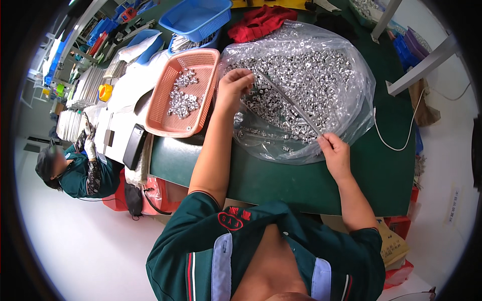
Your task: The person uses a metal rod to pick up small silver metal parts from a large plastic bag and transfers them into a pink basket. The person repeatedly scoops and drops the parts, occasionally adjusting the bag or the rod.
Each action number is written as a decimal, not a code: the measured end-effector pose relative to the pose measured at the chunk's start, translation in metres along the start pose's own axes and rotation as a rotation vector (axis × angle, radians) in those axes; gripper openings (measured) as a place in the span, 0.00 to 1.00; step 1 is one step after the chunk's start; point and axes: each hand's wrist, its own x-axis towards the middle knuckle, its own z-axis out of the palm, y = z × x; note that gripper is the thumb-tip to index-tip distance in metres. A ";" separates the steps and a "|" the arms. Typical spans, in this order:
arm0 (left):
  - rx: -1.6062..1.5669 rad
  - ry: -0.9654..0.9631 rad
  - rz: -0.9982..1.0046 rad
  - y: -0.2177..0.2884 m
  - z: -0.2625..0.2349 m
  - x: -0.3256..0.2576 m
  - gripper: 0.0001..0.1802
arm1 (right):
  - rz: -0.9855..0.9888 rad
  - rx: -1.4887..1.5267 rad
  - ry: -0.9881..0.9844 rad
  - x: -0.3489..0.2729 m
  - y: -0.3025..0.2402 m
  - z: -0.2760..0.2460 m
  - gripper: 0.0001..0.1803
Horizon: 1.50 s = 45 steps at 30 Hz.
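A thin grey metal rod (pixel 288 99) slants over a clear plastic bag (pixel 362 95) heaped with small shiny metal sleeves (pixel 321 70). Its near end is pinched between the thumb and fingers of my right hand (pixel 335 154). My left hand (pixel 234 88) is closed by the rod's far end, at the bag's left edge; what its fingers hold is too small to make out. Just left of that hand lies a pink plastic basket (pixel 153 118) with a few clusters of the same sleeves (pixel 182 103) on its bottom.
The green table (pixel 281 185) carries blue baskets (pixel 201 22), a red cloth (pixel 261 24) and a black phone-like case (pixel 134 146). A grey metal post (pixel 422 67) and a white cable (pixel 401 149) stand right. A co-worker (pixel 83 170) sits at the left.
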 end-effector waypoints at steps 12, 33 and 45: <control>-0.978 -0.285 -0.228 0.002 0.002 -0.014 0.08 | -0.032 -0.042 -0.022 -0.001 -0.001 0.002 0.08; -0.849 -0.373 -0.206 0.002 0.003 -0.016 0.08 | -0.064 -0.056 -0.028 0.000 0.004 0.002 0.08; -1.034 -0.348 -0.448 0.000 -0.004 -0.016 0.05 | -0.077 -0.071 -0.014 -0.002 0.003 0.003 0.08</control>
